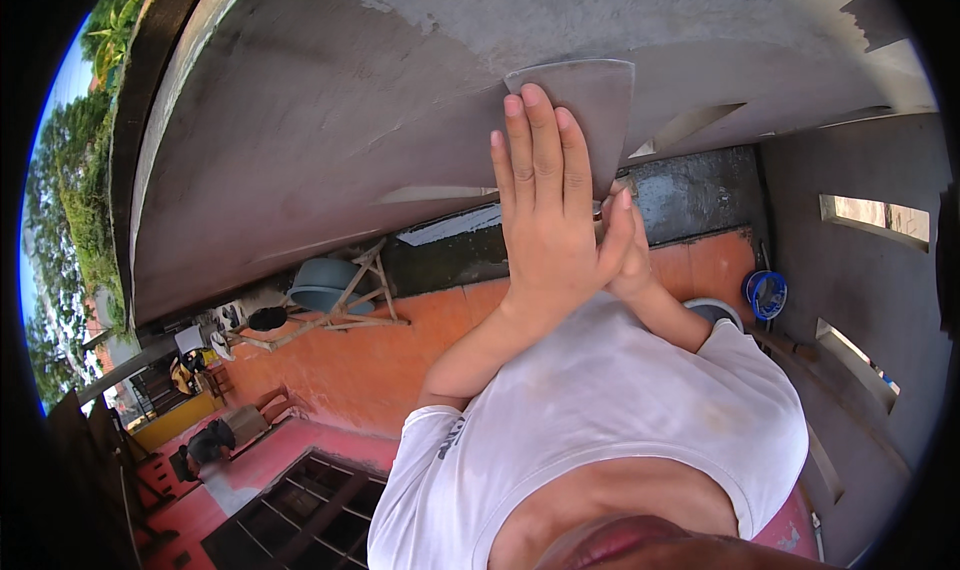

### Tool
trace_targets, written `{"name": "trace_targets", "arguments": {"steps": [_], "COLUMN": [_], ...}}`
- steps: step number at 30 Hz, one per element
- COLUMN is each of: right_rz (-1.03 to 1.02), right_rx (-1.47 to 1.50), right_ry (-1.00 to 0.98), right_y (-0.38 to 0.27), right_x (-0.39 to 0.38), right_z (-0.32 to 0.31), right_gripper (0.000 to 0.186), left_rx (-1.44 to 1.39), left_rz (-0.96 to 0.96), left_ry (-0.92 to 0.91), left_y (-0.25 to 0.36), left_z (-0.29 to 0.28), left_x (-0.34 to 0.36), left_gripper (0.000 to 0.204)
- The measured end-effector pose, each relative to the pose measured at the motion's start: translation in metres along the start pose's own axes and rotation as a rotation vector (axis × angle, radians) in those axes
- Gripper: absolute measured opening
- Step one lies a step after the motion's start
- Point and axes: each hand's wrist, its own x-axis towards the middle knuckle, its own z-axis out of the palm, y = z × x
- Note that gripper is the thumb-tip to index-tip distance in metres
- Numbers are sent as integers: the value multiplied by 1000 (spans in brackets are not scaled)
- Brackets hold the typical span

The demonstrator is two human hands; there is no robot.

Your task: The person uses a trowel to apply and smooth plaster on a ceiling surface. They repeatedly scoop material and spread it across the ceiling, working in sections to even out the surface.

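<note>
The grey wall [300, 120] looks only partly smoothed, paler patches [455, 15] above apparently remaining, while the left hand [550, 235], fingers straight, backs the wide scraper [602, 105] against it and the right hand [632, 260] grips its handle.

daylight from left, sky [70, 82] very bright; right wall slots [876, 217] glare, grey wall [300, 120] shaded and dimmer. fisheye bends edges, black rim, blue fringing left. left hand [545, 190], blade [604, 110] look sharp.

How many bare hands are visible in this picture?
2: the left hand is flat over the metal scraper; the right hand, partly hidden behind the left, holds the scraper's lower end.
</note>
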Motion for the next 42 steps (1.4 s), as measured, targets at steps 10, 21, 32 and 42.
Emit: {"name": "trace_targets", "arguments": {"steps": [10, 21, 32, 42], "right_rz": [71, 14, -30, -94], "right_rx": [195, 97, 32, 23], "right_ry": [-97, -88, -163, -146], "right_y": [-14, -11, -33, -41], "right_x": [-2, -2, 9, 12], "right_z": [-4, -7, 4, 23], "right_gripper": [49, 48, 45, 48], "left_rx": [29, 45, 47, 30], "left_rz": [41, 48, 79, 116], "left_ry": [2, 33, 62, 140], "left_y": [-1, -5, -8, -9], "left_z": [1, 5, -4, -14], "left_x": [2, 5, 14, 25], "left_gripper": [82, 81, 81, 80]}}
